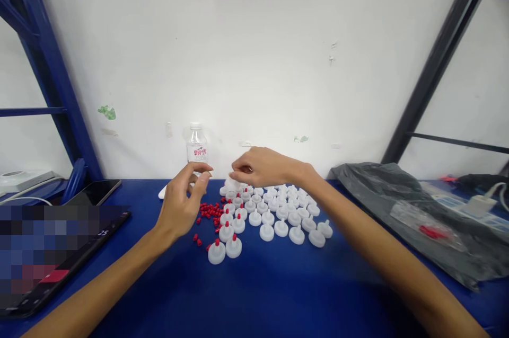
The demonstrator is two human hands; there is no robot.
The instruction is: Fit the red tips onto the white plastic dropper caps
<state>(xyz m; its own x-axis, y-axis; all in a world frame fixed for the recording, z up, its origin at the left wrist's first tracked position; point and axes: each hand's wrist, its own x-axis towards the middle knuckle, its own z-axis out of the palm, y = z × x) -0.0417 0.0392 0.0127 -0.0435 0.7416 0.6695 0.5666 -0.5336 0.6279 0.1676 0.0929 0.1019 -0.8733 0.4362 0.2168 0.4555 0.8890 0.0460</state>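
Note:
My right hand (264,167) is closed, its thumb and fingers pinched at the top of a blurred white nozzle cap (233,185) at the back left of the group. My left hand (183,199) is in a pinch above the table, thumb and forefinger tips together; whatever they hold is too small to make out. Below and right of it lie many loose small red tip caps (210,211). White nozzle caps with red tips on them (226,232) stand in rows beside these. Further right, many white nozzle caps without red tips (281,228) stand nozzle up.
A clear bottle (197,143) stands by the wall behind my left hand. A tablet-like screen (59,264) and a phone (93,191) lie left. On the right, a grey plastic bag (382,211) bears a clear packet with red pieces (433,231). Metal posts rise on both sides.

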